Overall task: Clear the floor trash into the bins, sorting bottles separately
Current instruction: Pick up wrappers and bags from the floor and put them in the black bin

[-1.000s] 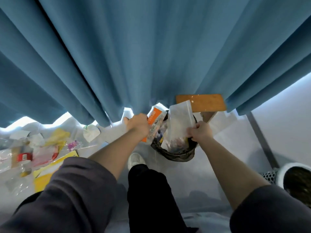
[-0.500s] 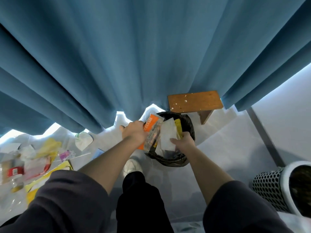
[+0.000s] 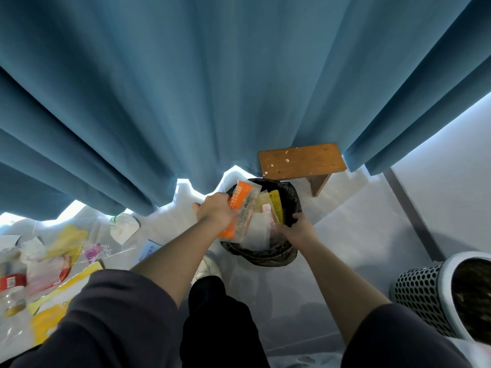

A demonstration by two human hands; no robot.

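Curtain (image 3: pixel 212 102): blue, pleated, hanging along the floor's far edge.
Floor (image 3: pixel 358 235): pale sheeting. Unsorted litter (image 3: pixel 61 245) is spread toward its left edge.
Perforated bin (image 3: pixel 419 296): white-rimmed, at the floor's right edge, well apart from the work.
Black-lined bin (image 3: pixel 265 257): by the far edge, just beside a wooden stool (image 3: pixel 300 162), part-filled with wrappers.
Left hand (image 3: pixel 218 215): clenched round an orange packet (image 3: pixel 240 199), over the rim.
Right hand (image 3: pixel 297 229): among the white wrapper (image 3: pixel 256 232) and others; pinching or pressing, cannot tell.
Handling: let the packet go only once it is inside, and press the contents below the rim.
Bottle (image 3: pixel 10 282): red label, at the left edge; probably meant for the other bin.
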